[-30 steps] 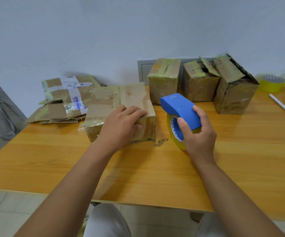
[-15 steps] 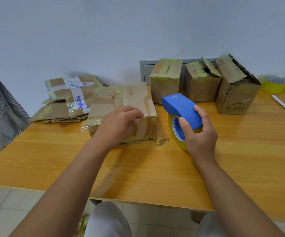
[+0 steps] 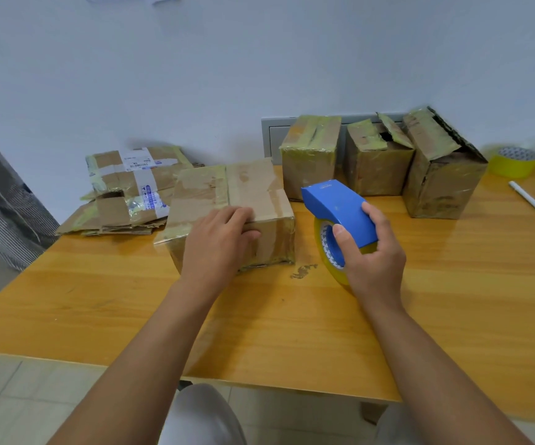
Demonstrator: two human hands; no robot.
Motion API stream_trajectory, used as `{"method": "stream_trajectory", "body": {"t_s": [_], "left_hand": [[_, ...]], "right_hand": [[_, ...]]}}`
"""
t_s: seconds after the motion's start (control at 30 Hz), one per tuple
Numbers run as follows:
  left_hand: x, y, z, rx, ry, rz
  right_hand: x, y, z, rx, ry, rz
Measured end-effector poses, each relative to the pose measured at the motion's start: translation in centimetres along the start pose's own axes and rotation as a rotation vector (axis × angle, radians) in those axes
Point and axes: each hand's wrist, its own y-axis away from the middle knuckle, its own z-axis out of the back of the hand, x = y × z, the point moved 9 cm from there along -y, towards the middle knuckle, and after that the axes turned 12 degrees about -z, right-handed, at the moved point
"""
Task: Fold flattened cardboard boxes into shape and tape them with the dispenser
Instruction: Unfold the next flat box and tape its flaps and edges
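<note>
Currently the folded brown cardboard box patched with old tape (image 3: 247,200) sits on the orange wooden table (image 3: 452,284), left of centre. Your left hand (image 3: 218,242) rests on its near top edge, fingers together and bent over the front face. Your right hand (image 3: 369,252) grips the blue tape dispenser with its yellow roll (image 3: 336,207) just right of the box, thumb and fingers clamped round the housing. Far left lies a stack of flattened cardboard boxes (image 3: 125,194). Three taped cardboard boxes (image 3: 375,159) stand along the far wall. Far right: a spare yellow tape roll (image 3: 513,162) and a white pen (image 3: 534,203).
</note>
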Motion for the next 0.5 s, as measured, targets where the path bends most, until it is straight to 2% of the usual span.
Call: {"method": "stream_trajectory", "body": {"t_s": [0.27, 0.37, 0.43, 0.5], "left_hand": [[-2.9, -2.7, -1.2, 0.051, -0.109, 0.098], [-1.7, -2.1, -0.7, 0.184, -0.133, 0.190], [-1.0, -1.8, -0.6, 0.271, -0.107, 0.145], [-0.7, -1.7, 0.0, 0.242, -0.053, 0.083]], "right_hand": [[-0.1, 0.0, 0.2, -0.024, -0.012, -0.009], [-0.3, 0.1, 0.1, -0.019, -0.017, -0.017], [-0.3, 0.1, 0.0, -0.015, -0.016, -0.015], [-0.2, 0.1, 0.0, -0.014, -0.017, -0.011]]}}
